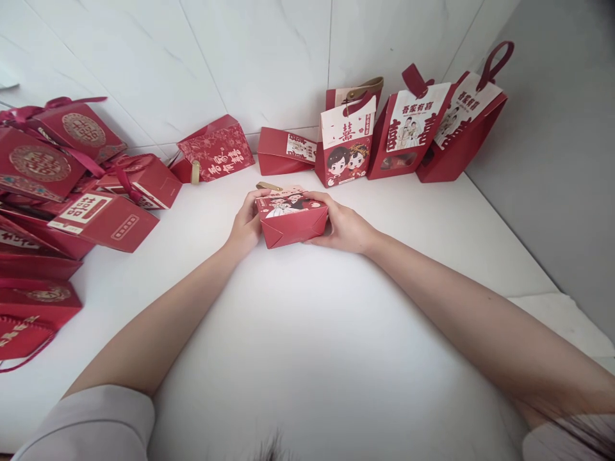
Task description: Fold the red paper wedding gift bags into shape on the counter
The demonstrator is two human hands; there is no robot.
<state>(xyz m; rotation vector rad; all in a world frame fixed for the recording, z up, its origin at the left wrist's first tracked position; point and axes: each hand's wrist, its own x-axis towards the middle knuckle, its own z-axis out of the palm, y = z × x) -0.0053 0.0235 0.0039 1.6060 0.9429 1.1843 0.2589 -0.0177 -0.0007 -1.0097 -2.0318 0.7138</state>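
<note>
A red gift box [294, 225] printed with cartoon figures is held between my two hands over the white table, its plain folded bottom facing me. My left hand [247, 221] grips its left side, close to a tan strap [269, 186] at the far end. On the opposite side my right hand [343, 224] has the thumb under the lower edge and fingers over the top. Just behind stand a cartoon-couple gift box [344, 144] and a red box lying on its side [286, 153]. Whether the held box touches the table I cannot tell.
Two upright red boxes with loop handles [408, 131] [464, 128] lean by the grey side wall [552, 160]. A patterned red box [216, 150] lies against the tiled wall. Many red boxes with ribbons [110, 221] pile up at left. A white cloth [562, 320] lies at right.
</note>
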